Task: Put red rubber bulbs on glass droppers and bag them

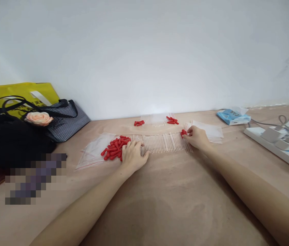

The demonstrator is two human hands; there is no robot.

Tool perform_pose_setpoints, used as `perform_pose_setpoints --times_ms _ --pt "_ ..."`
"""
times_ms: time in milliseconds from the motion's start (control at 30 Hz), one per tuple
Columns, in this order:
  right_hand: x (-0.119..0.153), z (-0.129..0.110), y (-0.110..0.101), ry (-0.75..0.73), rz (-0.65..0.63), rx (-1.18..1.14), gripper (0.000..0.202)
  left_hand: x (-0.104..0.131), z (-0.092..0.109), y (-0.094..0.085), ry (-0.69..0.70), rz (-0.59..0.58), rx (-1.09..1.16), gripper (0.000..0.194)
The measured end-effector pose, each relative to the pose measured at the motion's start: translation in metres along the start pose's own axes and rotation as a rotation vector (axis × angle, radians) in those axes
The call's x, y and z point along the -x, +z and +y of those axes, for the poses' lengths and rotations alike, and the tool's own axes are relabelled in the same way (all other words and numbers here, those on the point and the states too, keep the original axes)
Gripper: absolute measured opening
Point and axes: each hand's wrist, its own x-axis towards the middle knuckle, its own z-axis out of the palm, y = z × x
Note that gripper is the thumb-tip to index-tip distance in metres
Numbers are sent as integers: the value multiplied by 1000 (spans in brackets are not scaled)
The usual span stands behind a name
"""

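Observation:
My left hand [133, 155] rests at the right edge of a pile of red rubber bulbs [112, 148], its fingertips over the left end of a row of thin clear tubes [163, 143]. Its fingers are bent and a little apart, with the thumb out to the side; nothing shows in them. At the row's right end my right hand [197, 137] pinches a red rubber bulb [183, 133] between thumb and fingers, with other red at the fingertips. The fingers partly hide how many bulbs are there. The red pile lies on a clear zip bag [89, 155].
Behind the row lie two small groups of red bulbs [139, 123] and more tubes on clear bags. Further bags [211, 131] are by my right hand. A tissue pack [233, 116] and a power strip [274, 143] stand right; bags [66, 119] and a fabric flower [39, 118] left.

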Motion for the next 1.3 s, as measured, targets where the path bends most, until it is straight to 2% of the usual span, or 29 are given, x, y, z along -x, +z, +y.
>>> perform_pose_setpoints --times_ms 100,267,333,533,733,967,1133,1200,1300 --pt "-6 7 -17 -71 -97 23 8 -1 0 -5 -42 -44 -43 27" --pt "-15 21 -41 -213 -487 118 9 -5 -3 -11 -106 -151 -95 35" --pt "-17 24 -41 -205 -523 165 12 -7 -3 -12 -110 -179 -106 35" --pt "-16 21 -34 -192 -486 235 17 -15 -2 -14 -115 -239 -124 32" --pt "-13 15 -32 -196 -427 317 13 -25 6 -16 -105 -293 -255 27" --pt "-12 8 -41 -177 -380 353 8 -31 24 -18 -106 -314 -305 24" --pt "-2 -13 -49 -169 -336 178 8 -37 31 -16 -123 -349 -311 20" --pt "4 -22 -46 -225 -301 79 9 -39 30 -16 -127 -346 -309 21" --pt "13 -29 -32 -343 -276 -20 27 -41 27 -23 -118 -319 -305 21"
